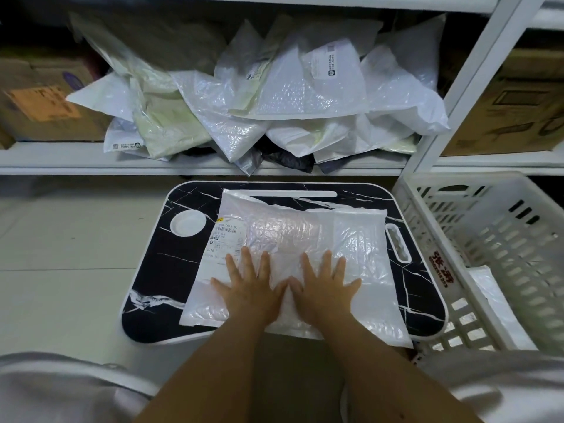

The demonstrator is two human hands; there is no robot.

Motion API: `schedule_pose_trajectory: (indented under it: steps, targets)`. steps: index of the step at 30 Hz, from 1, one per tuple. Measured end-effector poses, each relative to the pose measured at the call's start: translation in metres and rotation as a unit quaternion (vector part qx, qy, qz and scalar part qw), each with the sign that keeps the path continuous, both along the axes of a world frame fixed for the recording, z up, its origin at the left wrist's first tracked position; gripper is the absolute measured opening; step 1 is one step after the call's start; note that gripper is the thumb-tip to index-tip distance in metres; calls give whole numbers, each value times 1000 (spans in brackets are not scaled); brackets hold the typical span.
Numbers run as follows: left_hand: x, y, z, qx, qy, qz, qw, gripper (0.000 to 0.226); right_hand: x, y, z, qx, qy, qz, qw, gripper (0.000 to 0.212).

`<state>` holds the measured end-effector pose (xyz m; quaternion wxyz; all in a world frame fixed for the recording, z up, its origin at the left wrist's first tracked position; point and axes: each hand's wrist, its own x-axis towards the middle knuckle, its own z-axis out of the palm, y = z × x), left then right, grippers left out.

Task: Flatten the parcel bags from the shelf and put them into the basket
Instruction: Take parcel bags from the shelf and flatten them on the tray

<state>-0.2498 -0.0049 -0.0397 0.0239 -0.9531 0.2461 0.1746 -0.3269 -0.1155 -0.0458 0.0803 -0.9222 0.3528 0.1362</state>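
Note:
A white bubble parcel bag (pixel 351 239) with a shipping label lies spread on a black marble-patterned lap table (pixel 146 319). My left hand (pixel 248 288) and my right hand (pixel 323 288) rest flat on its near half, side by side, fingers spread, palms pressing down. A heap of crumpled white, pale green and dark parcel bags (pixel 259 99) fills the shelf (pixel 61 160) behind the table. The white plastic basket (pixel 451 184) stands to the right of the table, with a white bag (pixel 494 303) lying inside it.
Cardboard boxes sit on the shelf, one at the left (pixel 45 99) and one at the right (pixel 512 99). A white upright shelf post (pixel 457 87) stands between the bag heap and the right box. Pale tiled floor (pixel 61 254) lies left of the table.

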Motion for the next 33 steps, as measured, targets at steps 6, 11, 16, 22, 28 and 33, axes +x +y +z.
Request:
schedule_pose_trajectory:
  steps: [6,11,16,22,28,33]
  targets:
    - [11,-6,10,-25,-3,23,999,58,13,-17,12,45,6,22,999,55]
    - [36,1,23,-62,-83,157,982,54,5,-38,22,-11,-80,-11,997,43]
    - [67,15,26,-77,31,294,952,73,-13,-63,44,-36,-40,-250,967,49]
    - [70,17,30,-97,45,312,944,73,-33,-70,50,81,-86,-367,922,59]
    - [57,11,57,-217,47,277,935,55,-26,-61,76,14,-104,-273,956,35]
    - [46,5,90,-251,-16,224,942,39,-21,-51,110,-50,-133,-224,964,27]
